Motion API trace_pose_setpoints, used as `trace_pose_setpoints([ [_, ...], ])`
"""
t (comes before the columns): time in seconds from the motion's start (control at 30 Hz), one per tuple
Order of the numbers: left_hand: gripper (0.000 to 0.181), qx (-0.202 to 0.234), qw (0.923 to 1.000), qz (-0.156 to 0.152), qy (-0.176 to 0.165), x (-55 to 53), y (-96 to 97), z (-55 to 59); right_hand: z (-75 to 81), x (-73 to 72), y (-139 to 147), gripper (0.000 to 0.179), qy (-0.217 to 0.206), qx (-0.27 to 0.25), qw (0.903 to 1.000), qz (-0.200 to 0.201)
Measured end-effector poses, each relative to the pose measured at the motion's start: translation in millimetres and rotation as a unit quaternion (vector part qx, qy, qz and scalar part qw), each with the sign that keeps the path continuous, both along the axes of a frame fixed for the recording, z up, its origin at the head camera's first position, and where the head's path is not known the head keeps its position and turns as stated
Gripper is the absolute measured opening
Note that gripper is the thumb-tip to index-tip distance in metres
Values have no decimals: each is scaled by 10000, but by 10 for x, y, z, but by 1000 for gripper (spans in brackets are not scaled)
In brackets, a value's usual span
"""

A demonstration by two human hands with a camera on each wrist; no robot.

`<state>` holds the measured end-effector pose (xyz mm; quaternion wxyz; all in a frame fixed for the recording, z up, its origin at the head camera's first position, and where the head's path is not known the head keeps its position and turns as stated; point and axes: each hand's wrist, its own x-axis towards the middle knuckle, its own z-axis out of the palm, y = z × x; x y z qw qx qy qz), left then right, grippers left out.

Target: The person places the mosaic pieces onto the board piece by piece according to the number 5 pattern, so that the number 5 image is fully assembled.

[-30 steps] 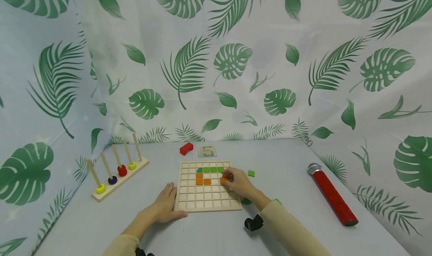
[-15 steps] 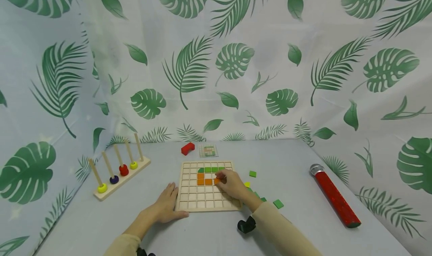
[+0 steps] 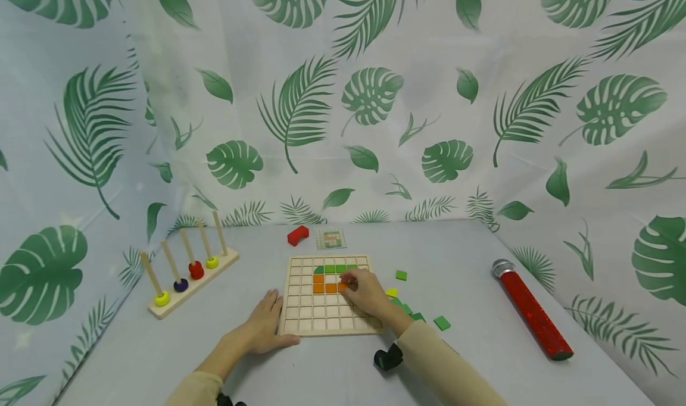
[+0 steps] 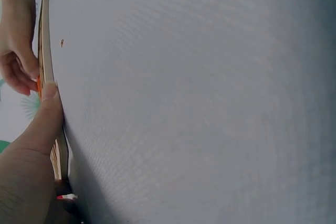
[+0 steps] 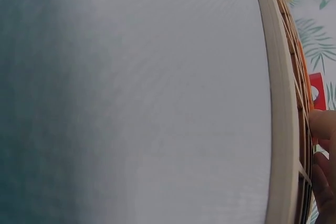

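Observation:
A square wooden grid board (image 3: 308,317) lies flat on the table. Green tiles (image 3: 335,269) fill part of one row, and orange tiles (image 3: 318,283) sit in cells below it. My right hand (image 3: 370,293) reaches over the board's right side. Its thumb and fingertips pinch an orange tile (image 3: 342,287) down at a cell beside the other orange ones; the fingers partly hide it. My left hand (image 3: 259,322) rests at the board's left edge with its fingers extended. In the left wrist view its thumb (image 4: 49,111) touches the board's edge.
Loose green tiles (image 3: 442,323) and a yellow tile (image 3: 392,292) lie right of the board. Behind it are a red arch block (image 3: 298,235) and a pattern card (image 3: 331,239). A peg stand with rings (image 3: 198,281) stands left; a red microphone (image 3: 530,311) lies right.
My right hand has moved slightly left with the orange tile, which is now down beside the other orange tiles. My left hand has stayed at the board's edge.

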<state>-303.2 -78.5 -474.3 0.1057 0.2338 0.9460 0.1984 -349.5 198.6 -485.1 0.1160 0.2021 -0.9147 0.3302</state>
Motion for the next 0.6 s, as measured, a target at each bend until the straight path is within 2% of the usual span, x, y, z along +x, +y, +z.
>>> trace_pose_setpoints([
  [0.4, 105, 62, 9999, -62, 54, -13, -7, -21, 18, 29, 21, 32, -95, -56, 9999, -37],
  [0.6, 106, 34, 9999, -70, 69, -19, -10, -33, 33, 40, 143, 29, -107, -241, 9996, -44],
])
